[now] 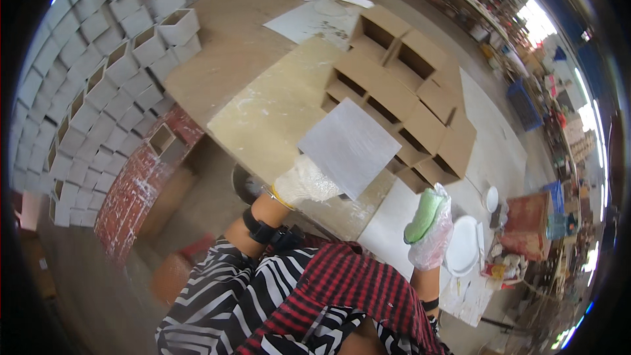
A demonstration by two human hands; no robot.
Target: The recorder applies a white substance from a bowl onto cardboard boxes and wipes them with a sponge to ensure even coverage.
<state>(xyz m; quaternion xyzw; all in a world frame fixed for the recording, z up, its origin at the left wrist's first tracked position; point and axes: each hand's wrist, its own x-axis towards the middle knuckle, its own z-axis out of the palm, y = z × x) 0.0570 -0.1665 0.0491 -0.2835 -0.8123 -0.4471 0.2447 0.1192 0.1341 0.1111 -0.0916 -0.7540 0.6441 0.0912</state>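
Note:
My left hand (303, 181), in a white glove, is closed on a square box (350, 146). One pale grey-white face of the box is turned up, and its depth is mostly hidden. The hand grips it at its near left edge, above the table. Over to the right, my right hand (428, 250), in a thin clear plastic glove, is wrapped round a light green sponge (424, 213), held apart from the box. Right beside that hand lies a round white dish (464, 243) on a pale board.
Several plain brown open boxes (407, 85) stand grouped on the table beyond the held box. A yellowish board (263, 118) lies left of them. White boxes (98, 79) are stacked high at far left, near a paint-spattered red bench (135, 190). A bucket (244, 184) stands below the table edge.

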